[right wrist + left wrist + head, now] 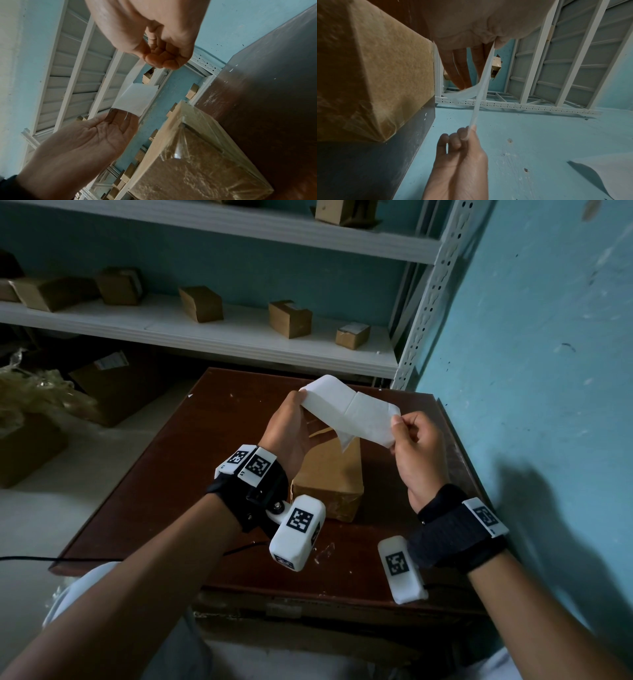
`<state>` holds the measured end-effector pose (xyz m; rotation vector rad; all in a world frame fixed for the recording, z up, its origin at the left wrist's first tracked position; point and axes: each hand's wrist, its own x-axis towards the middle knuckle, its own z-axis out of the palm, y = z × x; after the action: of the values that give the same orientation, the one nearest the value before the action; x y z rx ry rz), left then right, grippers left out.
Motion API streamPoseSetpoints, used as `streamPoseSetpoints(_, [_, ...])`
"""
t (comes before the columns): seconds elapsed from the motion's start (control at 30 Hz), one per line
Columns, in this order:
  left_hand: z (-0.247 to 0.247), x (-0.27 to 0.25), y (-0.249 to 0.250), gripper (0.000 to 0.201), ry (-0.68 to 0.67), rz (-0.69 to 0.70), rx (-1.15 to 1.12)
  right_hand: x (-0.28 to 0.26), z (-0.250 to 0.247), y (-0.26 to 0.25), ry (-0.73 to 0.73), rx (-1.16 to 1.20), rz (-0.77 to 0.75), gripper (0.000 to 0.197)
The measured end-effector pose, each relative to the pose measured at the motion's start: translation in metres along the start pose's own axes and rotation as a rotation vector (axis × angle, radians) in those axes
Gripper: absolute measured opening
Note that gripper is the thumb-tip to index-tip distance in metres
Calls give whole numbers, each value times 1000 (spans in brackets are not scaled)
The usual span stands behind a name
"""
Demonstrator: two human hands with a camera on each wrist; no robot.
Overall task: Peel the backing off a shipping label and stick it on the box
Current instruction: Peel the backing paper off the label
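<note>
A white shipping label [356, 412] is held stretched above the box [329, 477] on the table [191, 460], its left end pinched by the left hand [291, 429] and its right end by the curled fingers of the right hand [416, 450]. Only the left wrist view shows two layers parting; print cannot be made out.

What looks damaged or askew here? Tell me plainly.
The white label, held between the left hand and right hand, is creased across its middle. Boxes on the shelf sit tilted.
</note>
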<state>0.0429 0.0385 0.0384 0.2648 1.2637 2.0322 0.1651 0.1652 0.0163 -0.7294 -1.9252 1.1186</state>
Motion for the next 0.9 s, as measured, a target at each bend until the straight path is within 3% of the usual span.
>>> streamPoseSetpoints(0.9, [-3, 0, 2, 38, -6, 19, 7, 2, 0, 3, 7, -9, 24, 14])
